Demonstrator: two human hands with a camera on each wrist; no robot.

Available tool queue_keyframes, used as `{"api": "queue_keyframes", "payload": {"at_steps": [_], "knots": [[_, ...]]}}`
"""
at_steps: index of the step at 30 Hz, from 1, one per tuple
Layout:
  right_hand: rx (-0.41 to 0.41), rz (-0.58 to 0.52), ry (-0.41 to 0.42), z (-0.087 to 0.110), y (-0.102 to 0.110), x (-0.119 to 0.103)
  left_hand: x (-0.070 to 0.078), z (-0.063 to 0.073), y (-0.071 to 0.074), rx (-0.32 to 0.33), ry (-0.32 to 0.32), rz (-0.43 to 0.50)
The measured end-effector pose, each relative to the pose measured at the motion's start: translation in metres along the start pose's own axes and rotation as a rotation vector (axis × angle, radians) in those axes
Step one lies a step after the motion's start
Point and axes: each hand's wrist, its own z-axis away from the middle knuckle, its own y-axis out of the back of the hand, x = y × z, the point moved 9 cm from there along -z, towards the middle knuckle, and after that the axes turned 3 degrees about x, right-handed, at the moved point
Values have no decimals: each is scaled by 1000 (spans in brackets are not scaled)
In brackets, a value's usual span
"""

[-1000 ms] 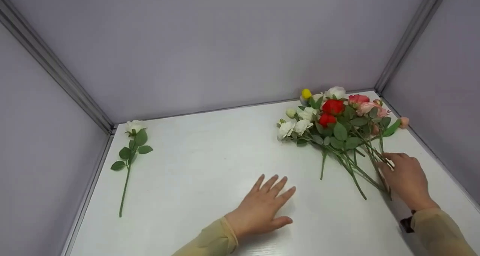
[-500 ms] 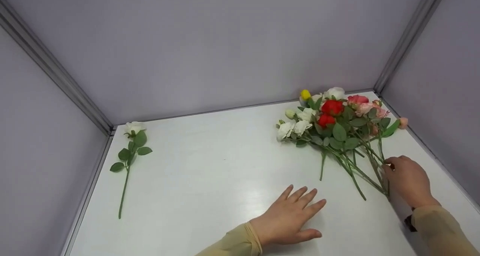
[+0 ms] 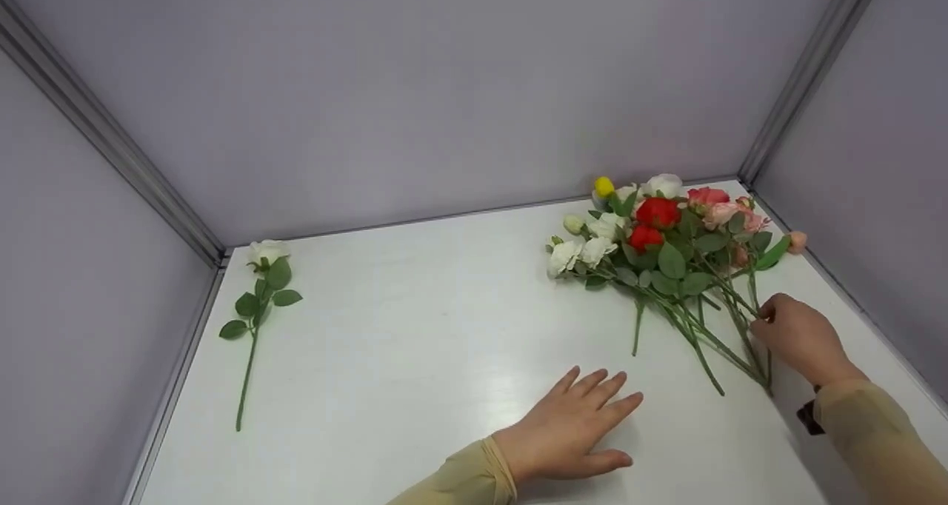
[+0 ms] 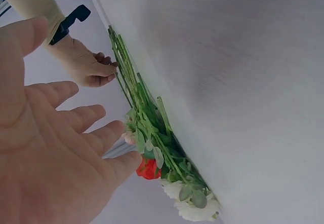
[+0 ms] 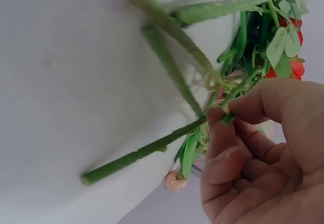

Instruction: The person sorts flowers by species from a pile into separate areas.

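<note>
My right hand (image 3: pixel 803 342) is at the right side of the table, beside a pile of artificial flowers (image 3: pixel 670 264) with red, white, pink and yellow heads. Thumb and forefinger pinch one green flower stem (image 5: pixel 144 150), as the right wrist view shows; several other stems lie close to it. Which head belongs to the pinched stem is hard to tell among the leaves. My left hand (image 3: pixel 566 431) is spread, palm down, low over the table to the left of the stems. It holds nothing, and whether it touches the surface cannot be told.
A single white rose (image 3: pixel 255 320) lies at the left end of the white table (image 3: pixel 415 342), its head toward the back wall. Grey panels (image 3: pixel 459 90) close in the table at the back and both sides.
My left hand has moved right and slightly toward me, then stopped. My right hand has shifted slightly at the stems, its fingers now drawn together on one. The flowers look almost unmoved.
</note>
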Motion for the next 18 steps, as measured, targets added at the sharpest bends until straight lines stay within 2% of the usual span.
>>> {"api": "queue_keyframes", "payload": {"at_steps": [4,9,14,18], "knots": [[-29,7,-41,-6,1,-2,1,-1,0,0,-4,-8],[-2,-4,-27,-15,4,-10,2,-1,0,6,-13,-3],[-12,-48,-17,-24,5,-17,3,-1,0,5,-14,15],[-34,-33,2,-33,6,-23,3,-1,0,6,-17,20]]}}
